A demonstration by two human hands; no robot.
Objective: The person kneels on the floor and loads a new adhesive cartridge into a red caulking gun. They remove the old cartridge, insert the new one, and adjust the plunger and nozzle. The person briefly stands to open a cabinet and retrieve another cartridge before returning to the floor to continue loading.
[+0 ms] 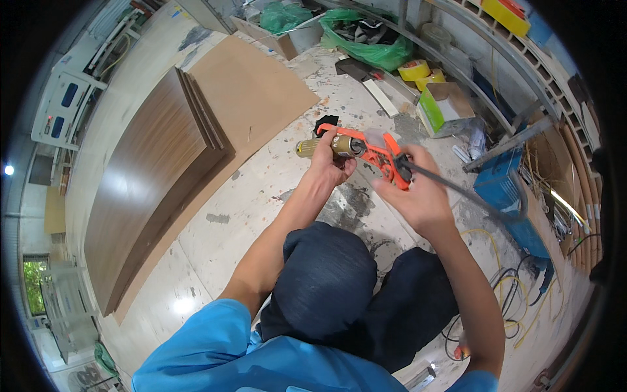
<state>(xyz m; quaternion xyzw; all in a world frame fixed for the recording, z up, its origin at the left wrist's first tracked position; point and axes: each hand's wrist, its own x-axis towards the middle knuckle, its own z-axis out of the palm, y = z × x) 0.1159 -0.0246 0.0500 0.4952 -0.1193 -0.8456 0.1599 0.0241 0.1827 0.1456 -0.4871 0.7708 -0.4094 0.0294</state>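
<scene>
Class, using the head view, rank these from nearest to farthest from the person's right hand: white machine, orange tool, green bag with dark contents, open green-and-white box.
1. Orange tool: gripped in the right hand.
2. Open green-and-white box: ahead, slightly right.
3. Green bag with dark contents: farther ahead, slightly left.
4. White machine: far left.

right hand [423, 199] slightly blurred, gold canister [341, 146] partly covered by left hand [324, 163], blue shirt [294, 366] cut off below

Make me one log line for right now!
left hand: gripping gold cartridge; right hand: holding orange caulking gun; brown panels: stacked on cardboard
</scene>
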